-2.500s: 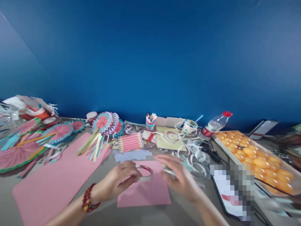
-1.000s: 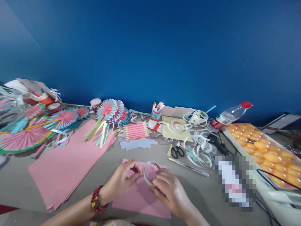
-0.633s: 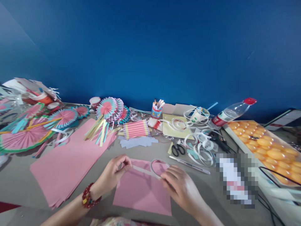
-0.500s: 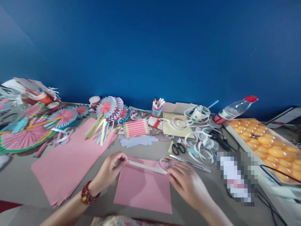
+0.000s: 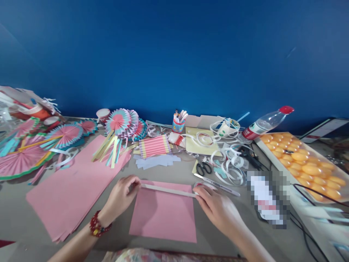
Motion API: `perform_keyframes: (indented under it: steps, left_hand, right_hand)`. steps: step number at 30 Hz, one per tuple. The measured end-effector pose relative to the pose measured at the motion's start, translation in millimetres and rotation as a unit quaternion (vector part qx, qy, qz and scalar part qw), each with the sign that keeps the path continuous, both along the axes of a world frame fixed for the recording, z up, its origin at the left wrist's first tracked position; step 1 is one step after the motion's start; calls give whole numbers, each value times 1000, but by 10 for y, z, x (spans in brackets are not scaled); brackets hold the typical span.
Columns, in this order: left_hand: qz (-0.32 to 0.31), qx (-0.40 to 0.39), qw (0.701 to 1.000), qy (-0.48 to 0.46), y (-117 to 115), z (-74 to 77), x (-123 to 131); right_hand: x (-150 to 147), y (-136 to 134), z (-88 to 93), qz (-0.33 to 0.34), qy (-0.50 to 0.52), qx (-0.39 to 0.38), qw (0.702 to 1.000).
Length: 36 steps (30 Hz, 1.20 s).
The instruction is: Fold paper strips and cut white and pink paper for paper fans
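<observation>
A pink sheet of paper (image 5: 165, 222) lies flat in front of me. Along its far edge stretches a narrow white strip of tape (image 5: 167, 190). My left hand (image 5: 124, 194) pinches the strip's left end between thumb and fingers, just off the sheet's left corner. At the opposite corner, my right hand (image 5: 215, 205) is closed on the other end of the tape, its fingers bent over a tape roll (image 5: 206, 185) that is mostly hidden. Whether the tape touches the paper all along cannot be made out.
Pink sheets (image 5: 71, 193) are stacked at left, beside paper fans (image 5: 67, 134). Beyond my right hand lie a craft knife (image 5: 218, 184), black scissors (image 5: 204, 168) and curled white strips (image 5: 231, 163). A bottle (image 5: 264, 125) and a tray of orange balls (image 5: 305, 163) stand farther right.
My hands have moved slightly farther apart, and a longer length of tape shows between them. The tape roll has tipped down under my right hand. The view has shifted a little.
</observation>
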<state>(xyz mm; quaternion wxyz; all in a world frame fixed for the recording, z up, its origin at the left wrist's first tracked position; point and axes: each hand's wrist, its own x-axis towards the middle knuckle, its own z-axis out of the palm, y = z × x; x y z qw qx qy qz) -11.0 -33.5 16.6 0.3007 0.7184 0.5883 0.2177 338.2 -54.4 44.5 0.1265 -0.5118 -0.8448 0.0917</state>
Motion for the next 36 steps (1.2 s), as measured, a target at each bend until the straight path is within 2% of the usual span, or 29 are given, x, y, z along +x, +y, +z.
perform_keyframes:
  steps: [4,12,20,25,36]
  left_hand:
    - [-11,26,999,22,15,-60,-15]
    - [-22,82,994,62,69,-136,-34]
    - [-13,102,991,81,84,-149,8]
    - [-5,104,990,93,96,-149,20]
    - [-4,103,990,97,83,-131,29]
  right_hand:
    - [23,29,-29,-11,-23,-28,999]
    - [-132,109,-70,-46,-132,8,990]
    - [-295,218,53,-72,-271,-91,955]
    - [-328,239,93,-77,-285,-126,947]
    - [-371,263,101,-90,-275,-146,946]
